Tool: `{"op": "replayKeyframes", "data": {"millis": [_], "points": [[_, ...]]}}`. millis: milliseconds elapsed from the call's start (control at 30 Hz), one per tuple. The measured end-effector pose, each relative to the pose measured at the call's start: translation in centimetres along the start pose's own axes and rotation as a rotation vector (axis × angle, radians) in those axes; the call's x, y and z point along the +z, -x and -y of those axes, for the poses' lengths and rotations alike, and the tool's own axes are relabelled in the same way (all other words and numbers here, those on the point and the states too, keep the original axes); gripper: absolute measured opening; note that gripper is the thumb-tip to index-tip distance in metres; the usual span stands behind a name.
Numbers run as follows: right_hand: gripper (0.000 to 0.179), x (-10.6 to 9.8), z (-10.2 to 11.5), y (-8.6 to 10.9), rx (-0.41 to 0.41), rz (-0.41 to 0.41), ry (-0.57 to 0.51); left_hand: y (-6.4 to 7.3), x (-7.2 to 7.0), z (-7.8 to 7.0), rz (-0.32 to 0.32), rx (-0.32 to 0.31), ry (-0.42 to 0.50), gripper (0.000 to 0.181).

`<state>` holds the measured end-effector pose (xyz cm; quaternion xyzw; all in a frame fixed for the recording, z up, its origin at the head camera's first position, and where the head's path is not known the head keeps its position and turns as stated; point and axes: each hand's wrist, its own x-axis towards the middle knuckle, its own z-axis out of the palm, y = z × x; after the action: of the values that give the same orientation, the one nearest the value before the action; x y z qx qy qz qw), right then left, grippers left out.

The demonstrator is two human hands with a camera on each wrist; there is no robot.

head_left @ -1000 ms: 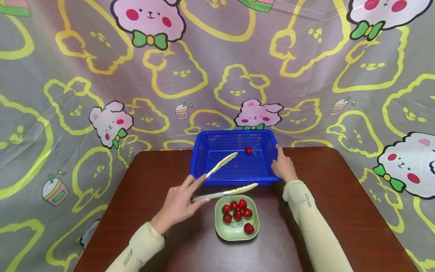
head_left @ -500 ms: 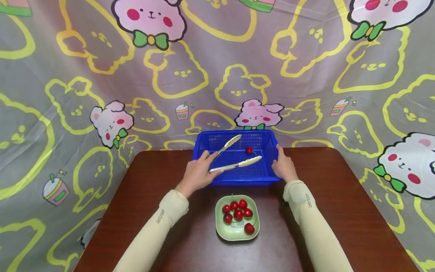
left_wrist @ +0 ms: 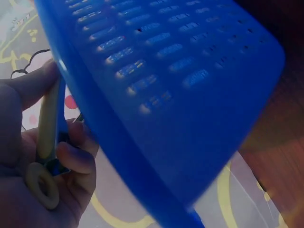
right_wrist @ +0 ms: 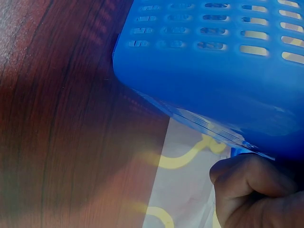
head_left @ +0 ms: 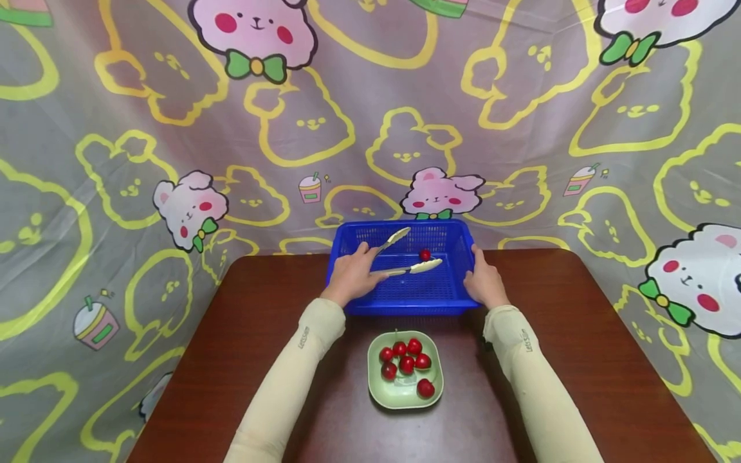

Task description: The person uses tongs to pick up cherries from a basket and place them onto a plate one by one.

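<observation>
My left hand (head_left: 352,276) holds a pair of tongs (head_left: 426,265) with pale scalloped tips, over the left part of a blue perforated basket (head_left: 417,305). The tong arms are spread apart. Near the tips, inside the basket, is one red cherry (head_left: 425,254) with a stem; it looks clear of the lower tip. The left wrist view shows my fingers curled round the tongs' handle (left_wrist: 47,128), with a ring at its end, beside the basket wall (left_wrist: 190,123). My right hand (head_left: 486,283) grips the basket's right side; in the right wrist view its fingers (right_wrist: 244,173) curl at the rim.
A light green square bowl (head_left: 396,391) stands in front of the basket, with several red cherries (head_left: 407,365) in it. Both are on a dark brown wooden table (head_left: 255,308). A patterned cloth (head_left: 370,96) hangs behind and at both sides.
My left hand has carried the tongs forward and right, from beside the bowl to over the basket. Lately the tong tips have drawn slightly closer together. The right hand has stayed on the basket.
</observation>
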<state>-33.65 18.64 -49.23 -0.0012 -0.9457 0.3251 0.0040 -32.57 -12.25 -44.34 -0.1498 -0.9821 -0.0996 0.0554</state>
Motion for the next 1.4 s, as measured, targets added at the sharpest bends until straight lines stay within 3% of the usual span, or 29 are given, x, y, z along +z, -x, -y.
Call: {"op": "replayKeyframes", "data": {"millis": [433,800,1067,1400], "points": [[0.07,0.2,0.1,-0.2,0.01,0.0,0.004,-2.0,1.1,-1.7,0.084,-0.01,-0.09,0.058],[0.069,0.0,0.2,-0.2,0.018,0.011,0.004,-3.2,1.9,-2.8,0.112,-0.051,-0.092,0.052],[0.07,0.0,0.1,-0.2,0.01,0.008,0.009,-3.5,2.0,-3.1,0.134,-0.079,-0.105,0.052],[0.069,0.1,-0.1,-0.2,0.004,0.007,0.012,-3.4,2.2,-2.8,0.122,-0.07,-0.124,0.05]]}}
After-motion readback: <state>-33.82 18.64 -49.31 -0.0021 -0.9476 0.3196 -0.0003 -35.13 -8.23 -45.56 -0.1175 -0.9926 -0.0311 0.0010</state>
